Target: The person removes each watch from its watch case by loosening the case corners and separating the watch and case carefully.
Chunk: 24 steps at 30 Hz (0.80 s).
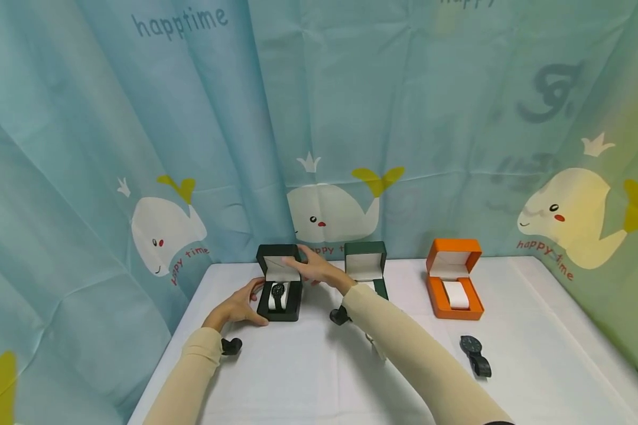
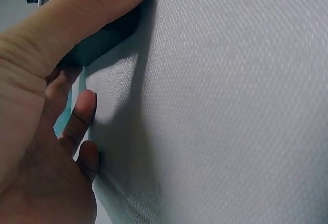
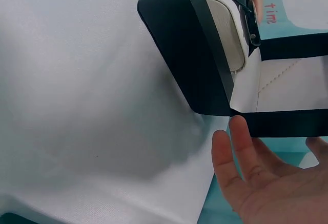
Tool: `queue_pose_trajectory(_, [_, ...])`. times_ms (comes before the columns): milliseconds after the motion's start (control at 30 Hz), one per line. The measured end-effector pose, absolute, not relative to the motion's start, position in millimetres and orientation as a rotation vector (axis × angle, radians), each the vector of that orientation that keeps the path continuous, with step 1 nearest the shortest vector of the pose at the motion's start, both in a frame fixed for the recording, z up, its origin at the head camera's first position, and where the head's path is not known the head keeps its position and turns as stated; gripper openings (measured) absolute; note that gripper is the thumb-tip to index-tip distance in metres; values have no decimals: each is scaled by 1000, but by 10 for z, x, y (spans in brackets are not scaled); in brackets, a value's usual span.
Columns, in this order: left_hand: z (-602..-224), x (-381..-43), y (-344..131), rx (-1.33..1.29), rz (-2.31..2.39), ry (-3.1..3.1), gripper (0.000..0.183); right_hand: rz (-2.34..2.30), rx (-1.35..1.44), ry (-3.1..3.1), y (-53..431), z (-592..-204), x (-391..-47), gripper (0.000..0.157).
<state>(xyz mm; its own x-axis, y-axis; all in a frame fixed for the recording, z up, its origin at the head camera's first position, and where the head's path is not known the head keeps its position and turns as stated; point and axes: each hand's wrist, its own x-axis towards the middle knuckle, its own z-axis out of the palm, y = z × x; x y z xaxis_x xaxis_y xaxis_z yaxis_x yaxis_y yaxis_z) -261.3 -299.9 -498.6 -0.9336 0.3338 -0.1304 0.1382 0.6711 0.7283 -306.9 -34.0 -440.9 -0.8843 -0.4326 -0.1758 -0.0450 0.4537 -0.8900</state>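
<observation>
An open black watch box (image 1: 284,317) stands at the table's back left, its lid (image 1: 277,249) raised. Inside, a black watch (image 1: 278,291) is wrapped round a white cushion. My left hand (image 1: 239,304) grips the box's left side, thumb along the front and fingers at the side; the left wrist view shows that thumb against the dark box (image 2: 115,37). At the lid's right side is my right hand (image 1: 319,268), fingers extended. In the right wrist view its fingertips (image 3: 238,126) meet the lid's edge near the hinge.
An open green watch box (image 1: 365,248) stands right of the black one, partly behind my right forearm. Farther right is an open orange watch box (image 1: 454,314) with a white cushion. A dark watch (image 1: 473,345) lies before it. Behind everything hangs a blue curtain (image 1: 340,106).
</observation>
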Motion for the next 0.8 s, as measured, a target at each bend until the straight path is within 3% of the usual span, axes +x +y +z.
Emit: queue_pose_trajectory(800, [-4990,-2618,-3014,407,1119,2645,116,-1477,-429,2404,-230,-4612,-2687,90])
